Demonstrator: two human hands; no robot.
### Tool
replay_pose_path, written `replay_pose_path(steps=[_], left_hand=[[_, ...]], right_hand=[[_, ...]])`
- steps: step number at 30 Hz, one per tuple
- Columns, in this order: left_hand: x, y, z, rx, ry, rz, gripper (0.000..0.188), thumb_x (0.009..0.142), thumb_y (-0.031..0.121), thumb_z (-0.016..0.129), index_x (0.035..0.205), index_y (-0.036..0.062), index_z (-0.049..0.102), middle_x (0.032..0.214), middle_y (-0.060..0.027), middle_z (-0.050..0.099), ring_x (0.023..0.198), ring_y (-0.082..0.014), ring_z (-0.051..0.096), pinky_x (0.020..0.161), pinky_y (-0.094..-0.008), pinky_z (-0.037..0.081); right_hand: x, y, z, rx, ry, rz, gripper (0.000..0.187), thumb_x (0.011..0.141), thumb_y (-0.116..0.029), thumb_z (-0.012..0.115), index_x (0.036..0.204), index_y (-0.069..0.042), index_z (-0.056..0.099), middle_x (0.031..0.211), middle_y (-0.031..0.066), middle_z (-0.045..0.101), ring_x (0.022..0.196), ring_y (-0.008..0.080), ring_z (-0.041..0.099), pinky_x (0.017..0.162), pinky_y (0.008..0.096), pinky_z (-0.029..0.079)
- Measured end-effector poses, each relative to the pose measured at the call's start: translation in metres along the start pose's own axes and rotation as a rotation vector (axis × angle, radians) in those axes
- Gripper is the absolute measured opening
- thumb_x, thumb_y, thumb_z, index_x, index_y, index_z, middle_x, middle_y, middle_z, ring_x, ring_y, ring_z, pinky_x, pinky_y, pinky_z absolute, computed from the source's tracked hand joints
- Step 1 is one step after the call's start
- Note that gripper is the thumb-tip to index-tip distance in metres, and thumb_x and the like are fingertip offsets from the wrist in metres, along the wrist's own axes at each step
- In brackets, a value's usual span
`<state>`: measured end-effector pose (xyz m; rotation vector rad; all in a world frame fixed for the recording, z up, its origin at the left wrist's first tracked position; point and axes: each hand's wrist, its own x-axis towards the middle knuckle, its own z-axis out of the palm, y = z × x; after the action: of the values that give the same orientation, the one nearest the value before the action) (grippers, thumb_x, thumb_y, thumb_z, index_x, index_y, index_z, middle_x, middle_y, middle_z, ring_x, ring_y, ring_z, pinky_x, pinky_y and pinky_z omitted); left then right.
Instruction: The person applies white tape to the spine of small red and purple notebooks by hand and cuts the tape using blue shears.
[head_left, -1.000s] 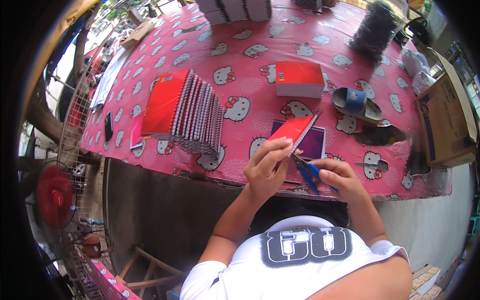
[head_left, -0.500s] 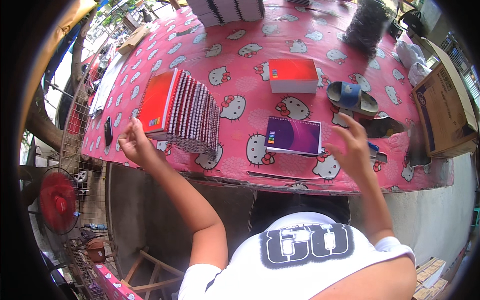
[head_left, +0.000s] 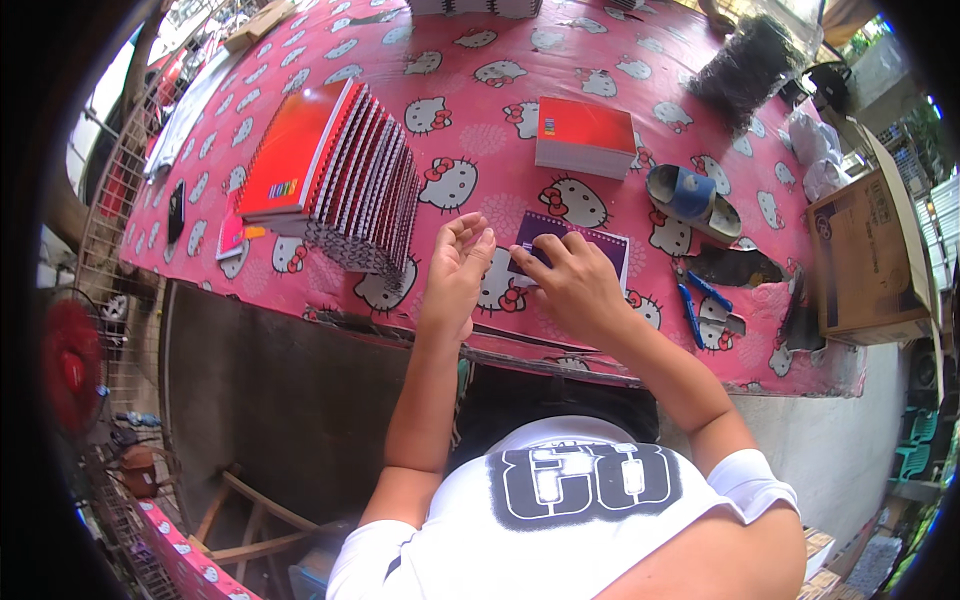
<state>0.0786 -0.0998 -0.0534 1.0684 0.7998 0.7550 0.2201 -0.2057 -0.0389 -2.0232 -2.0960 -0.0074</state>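
Note:
A purple notebook [head_left: 605, 248] with a row of punched holes along its far edge lies near the table's front. My right hand [head_left: 575, 283] is over its left part, fingers bent and closed on the near left side. Just left of it, slightly raised, is my left hand [head_left: 460, 268]; its fingers curl loosely, the thumb apart, and nothing shows in it. Further left stands a tall leaning stack of red spiral notebooks [head_left: 300, 150]. Behind the purple notebook sits a block of red-covered notebooks [head_left: 585, 135] with white page edges.
Right of my hands lie blue pens [head_left: 690, 315] by a tear in the pink tablecloth [head_left: 470, 95]. A blue slipper [head_left: 695, 200] and a cardboard box [head_left: 868, 255] are beyond them. A black plastic bundle [head_left: 745, 70] stands far right, a phone [head_left: 176, 212] far left.
My left hand has left the red stack and come right, beside the purple notebook. My right hand has moved left onto that notebook. The whole view has shifted a little.

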Motion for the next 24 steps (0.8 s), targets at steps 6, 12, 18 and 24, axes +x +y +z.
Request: replay_pose_path(steps=[6, 12, 18, 24], left_hand=[[0.000, -0.019, -0.015, -0.170, -0.006, -0.097, 0.032, 0.096, 0.013, 0.057, 0.126, 0.0046, 0.047, 0.119, -0.0064, 0.053, 0.105, -0.0160, 0.059, 0.086, -0.0280, 0.049], [-0.001, -0.025, -0.017, -0.186, 0.018, -0.038, 0.027, 0.097, 0.009, 0.053, 0.122, 0.0015, 0.047, 0.116, -0.0090, 0.053, 0.103, -0.0182, 0.061, 0.086, -0.0298, 0.052], [0.001, -0.023, -0.017, -0.196, 0.011, -0.055, 0.023, 0.098, 0.006, 0.050, 0.121, 0.0019, 0.048, 0.115, -0.0081, 0.052, 0.104, -0.0196, 0.062, 0.085, -0.0281, 0.053], [0.000, -0.025, -0.019, -0.210, 0.003, -0.045, 0.023, 0.098, 0.007, 0.050, 0.120, 0.0021, 0.049, 0.116, -0.0085, 0.053, 0.104, -0.0195, 0.062, 0.086, -0.0282, 0.052]], right_hand=[[0.016, -0.005, -0.020, -0.119, -0.041, -0.118, 0.052, 0.073, -0.014, 0.071, 0.124, -0.018, 0.060, 0.121, 0.0128, 0.054, 0.096, 0.0265, 0.057, 0.077, 0.0365, 0.051], [0.034, -0.002, -0.029, 0.066, -0.280, -0.107, 0.031, 0.073, -0.007, 0.071, 0.103, -0.013, 0.068, 0.115, 0.0124, 0.059, 0.095, 0.0313, 0.061, 0.077, 0.0409, 0.052], [0.038, 0.012, -0.026, 0.226, -0.246, -0.150, 0.026, 0.073, -0.004, 0.071, 0.098, -0.009, 0.068, 0.106, 0.0101, 0.062, 0.091, 0.0329, 0.062, 0.078, 0.0420, 0.051], [0.037, 0.004, -0.026, 0.125, -0.250, -0.168, 0.025, 0.074, -0.002, 0.070, 0.098, -0.007, 0.066, 0.104, 0.0120, 0.062, 0.090, 0.0330, 0.062, 0.076, 0.0423, 0.050]])
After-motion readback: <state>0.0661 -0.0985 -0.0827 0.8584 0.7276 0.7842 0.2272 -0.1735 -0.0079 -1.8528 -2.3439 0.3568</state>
